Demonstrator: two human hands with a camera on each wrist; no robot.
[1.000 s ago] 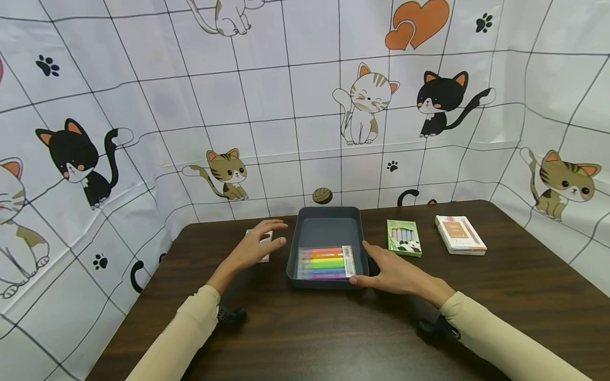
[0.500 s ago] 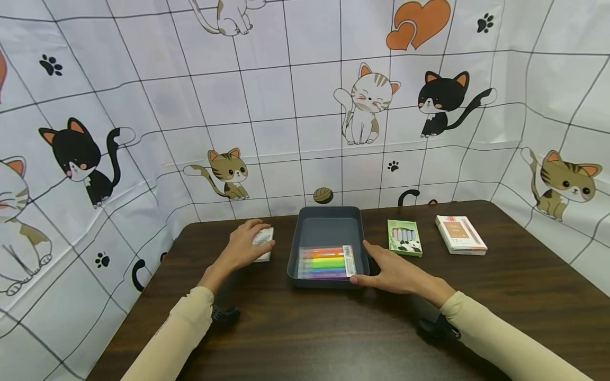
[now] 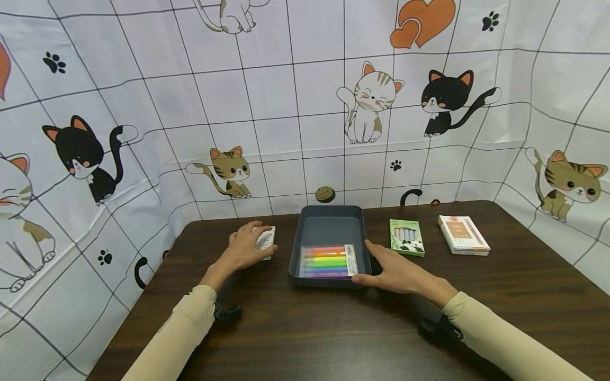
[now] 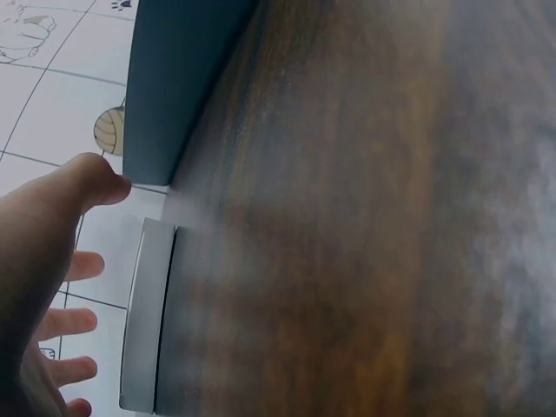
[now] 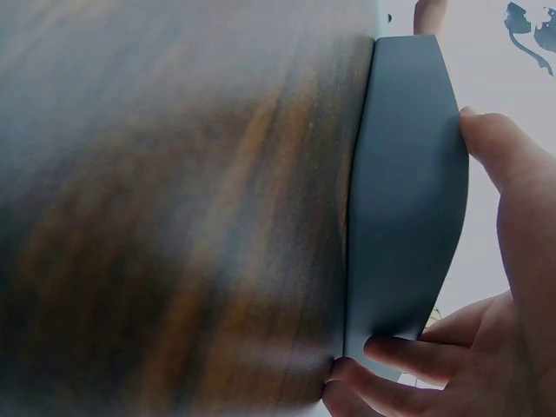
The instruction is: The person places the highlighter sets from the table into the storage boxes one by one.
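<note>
A dark grey tray (image 3: 329, 222) stands mid-table, a clear pack of rainbow-coloured pens (image 3: 326, 260) lying in its near half. My right hand (image 3: 393, 270) grips the tray's near right corner. Its thumb (image 5: 493, 143) rests at the rim, while the fingers (image 5: 417, 360) bend along the side wall. Left of the tray lies a small white box (image 3: 267, 241), partly covered by my left hand (image 3: 244, 247). That hand is spread loosely above the box, and in the left wrist view its fingertips (image 4: 74, 321) show over the box's edge.
To the right of the tray lie a green box with a panda picture (image 3: 406, 238) and a white and tan box (image 3: 463, 235). Behind the dark wooden table (image 3: 305, 333) hangs a white cloth (image 3: 267, 95) printed with cats.
My left hand has moved left and down from beside the tray to over the small white box. The right hand keeps its place on the tray's corner.
</note>
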